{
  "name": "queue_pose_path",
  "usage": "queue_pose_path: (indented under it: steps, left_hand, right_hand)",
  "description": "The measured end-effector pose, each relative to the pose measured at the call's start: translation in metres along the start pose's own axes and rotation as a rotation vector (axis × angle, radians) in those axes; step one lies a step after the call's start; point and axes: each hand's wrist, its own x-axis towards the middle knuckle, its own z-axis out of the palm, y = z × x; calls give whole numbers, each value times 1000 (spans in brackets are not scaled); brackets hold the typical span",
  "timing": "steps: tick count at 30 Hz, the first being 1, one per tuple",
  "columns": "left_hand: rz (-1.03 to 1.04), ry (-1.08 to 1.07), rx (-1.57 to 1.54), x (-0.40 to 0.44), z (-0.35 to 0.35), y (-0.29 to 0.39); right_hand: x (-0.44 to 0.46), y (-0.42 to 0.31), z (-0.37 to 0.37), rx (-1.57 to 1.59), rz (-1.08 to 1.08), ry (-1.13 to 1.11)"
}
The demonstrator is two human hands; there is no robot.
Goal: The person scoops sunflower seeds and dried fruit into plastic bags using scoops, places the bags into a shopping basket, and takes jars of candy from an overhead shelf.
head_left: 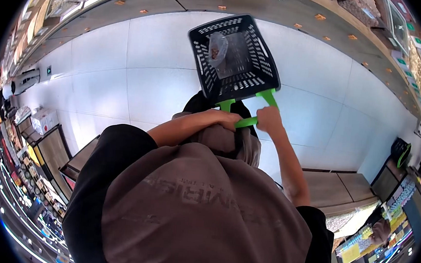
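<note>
A dark shopping basket [268,69] with slotted walls is in front of my body, its inside facing up toward me. Inside it lies a clear plastic bag [218,48] with something small and brownish in it, too small to name. The basket's green handle [247,122] extends toward me. My left hand [227,119] is closed around the handle's left part, its fingers partly hidden. Closed on the right end of the same handle is my right hand [269,119].
Pale floor tiles [97,74] surround the basket. A long counter [258,2] with orange fittings curves across the far side. Behind me on the right stands a low cabinet [331,189]; a white box [44,121] sits on a shelf unit at left. A person [380,231] is at lower right.
</note>
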Motion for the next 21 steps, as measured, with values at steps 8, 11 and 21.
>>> queue_pose_path:
  steps: [8,11,21]
  left_hand:
    - [-26,-184,469,-38,7,-44]
    - [-69,-157,685,-64,-15,-54]
    - [-245,-56,1254,-78,-109,-70]
  right_hand:
    - [-16,-103,50,325,273,-170]
    - [11,-135,64,430,318,-80]
    - [111,-173,45,896,471,238]
